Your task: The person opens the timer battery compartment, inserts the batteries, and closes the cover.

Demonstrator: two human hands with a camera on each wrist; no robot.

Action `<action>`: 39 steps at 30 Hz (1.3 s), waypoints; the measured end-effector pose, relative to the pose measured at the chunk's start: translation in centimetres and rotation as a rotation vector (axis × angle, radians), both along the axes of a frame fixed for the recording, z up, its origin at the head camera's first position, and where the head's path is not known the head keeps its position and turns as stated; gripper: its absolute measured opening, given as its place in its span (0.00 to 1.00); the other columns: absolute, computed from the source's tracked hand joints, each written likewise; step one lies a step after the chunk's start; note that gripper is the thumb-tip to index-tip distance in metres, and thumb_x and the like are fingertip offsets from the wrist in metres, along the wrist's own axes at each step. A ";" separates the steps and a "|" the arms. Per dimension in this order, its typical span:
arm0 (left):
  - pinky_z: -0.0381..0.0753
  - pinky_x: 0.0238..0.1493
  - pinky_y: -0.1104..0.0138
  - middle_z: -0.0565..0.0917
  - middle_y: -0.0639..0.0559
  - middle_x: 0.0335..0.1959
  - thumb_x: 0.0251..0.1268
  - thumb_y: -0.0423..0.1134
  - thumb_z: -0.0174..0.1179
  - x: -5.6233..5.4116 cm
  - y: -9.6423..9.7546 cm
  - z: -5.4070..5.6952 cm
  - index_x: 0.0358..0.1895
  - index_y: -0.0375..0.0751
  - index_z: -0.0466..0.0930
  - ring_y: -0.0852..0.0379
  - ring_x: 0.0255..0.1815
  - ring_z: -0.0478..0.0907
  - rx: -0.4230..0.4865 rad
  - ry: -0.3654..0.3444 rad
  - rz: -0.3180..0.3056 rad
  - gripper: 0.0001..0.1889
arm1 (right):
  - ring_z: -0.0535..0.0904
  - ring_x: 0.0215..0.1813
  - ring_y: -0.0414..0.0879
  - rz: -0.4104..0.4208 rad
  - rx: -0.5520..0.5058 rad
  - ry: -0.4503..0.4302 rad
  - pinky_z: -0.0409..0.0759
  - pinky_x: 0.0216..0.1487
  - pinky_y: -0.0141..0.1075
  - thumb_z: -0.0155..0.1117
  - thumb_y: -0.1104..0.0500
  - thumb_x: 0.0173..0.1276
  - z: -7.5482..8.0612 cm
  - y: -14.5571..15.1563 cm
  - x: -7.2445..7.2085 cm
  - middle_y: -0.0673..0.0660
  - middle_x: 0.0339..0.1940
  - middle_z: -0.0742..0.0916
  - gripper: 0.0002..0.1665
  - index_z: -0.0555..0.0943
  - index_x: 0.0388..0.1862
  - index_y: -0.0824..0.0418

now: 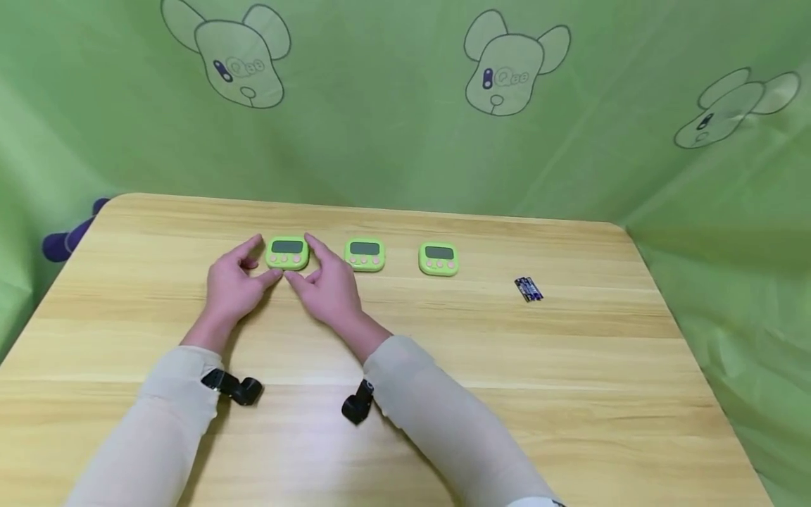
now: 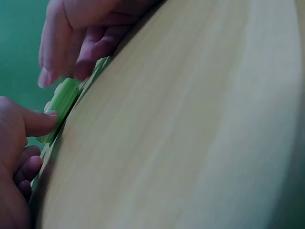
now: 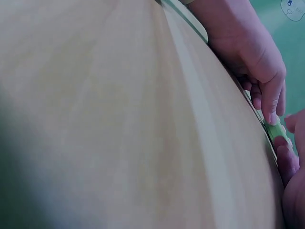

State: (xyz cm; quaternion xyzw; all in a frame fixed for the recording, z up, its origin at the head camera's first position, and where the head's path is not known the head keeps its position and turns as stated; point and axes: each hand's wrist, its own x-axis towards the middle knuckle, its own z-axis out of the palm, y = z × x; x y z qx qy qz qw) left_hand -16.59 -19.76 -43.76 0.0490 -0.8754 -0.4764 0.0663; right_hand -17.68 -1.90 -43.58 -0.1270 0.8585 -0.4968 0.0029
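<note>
Three lime-green digital timers with grey screens and pink buttons lie in a row near the back of the table. Both hands are around the leftmost timer [image 1: 288, 253]. My left hand [image 1: 236, 285] has its thumb at the timer's front edge, and its index finger stands off the left side. On the other side, my right hand [image 1: 331, 285] has its index fingertip at the back right corner and its thumb close to the front edge. The left wrist view shows the left thumb [image 2: 40, 123] against the timer's side [image 2: 62, 102].
The middle timer [image 1: 365, 255] lies just right of the right hand, and the right-hand timer [image 1: 438, 259] farther along. Small dark batteries [image 1: 529, 289] lie together on the right of the wooden table [image 1: 570, 394]. A green printed curtain [image 1: 380, 141] hangs behind.
</note>
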 end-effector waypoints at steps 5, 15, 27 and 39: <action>0.74 0.50 0.58 0.81 0.39 0.58 0.59 0.33 0.71 0.0 0.3 0.0 0.70 0.34 0.71 0.44 0.49 0.75 -0.020 0.048 0.005 0.34 | 0.79 0.26 0.31 -0.069 0.142 -0.010 0.78 0.24 0.30 0.70 0.49 0.68 0.4 -0.4 -0.2 0.42 0.25 0.84 0.39 0.69 0.75 0.52; 0.74 0.54 0.54 0.83 0.39 0.55 0.59 0.30 0.70 0.2 0.4 -0.2 0.68 0.32 0.72 0.45 0.50 0.75 -0.043 0.090 -0.008 0.32 | 0.81 0.31 0.29 -0.097 0.177 -0.001 0.81 0.33 0.28 0.71 0.49 0.68 0.3 -0.5 -0.2 0.50 0.46 0.89 0.37 0.72 0.73 0.55; 0.76 0.49 0.72 0.85 0.40 0.49 0.50 0.24 0.73 1.6 0.8 -0.6 0.64 0.33 0.77 0.50 0.45 0.79 0.050 0.153 0.073 0.32 | 0.82 0.30 0.30 -0.076 -0.148 0.095 0.82 0.31 0.24 0.80 0.62 0.56 -0.3 -0.2 1.0 0.57 0.52 0.87 0.33 0.81 0.62 0.61; 0.78 0.40 0.72 0.85 0.39 0.43 0.45 0.20 0.73 4.1 3.4 -0.9 0.59 0.29 0.80 0.53 0.38 0.78 0.156 0.277 0.119 0.31 | 0.86 0.33 0.43 -0.035 -0.469 0.089 0.86 0.37 0.35 0.83 0.70 0.47 -0.3 2.0 3.2 0.57 0.47 0.88 0.35 0.82 0.57 0.68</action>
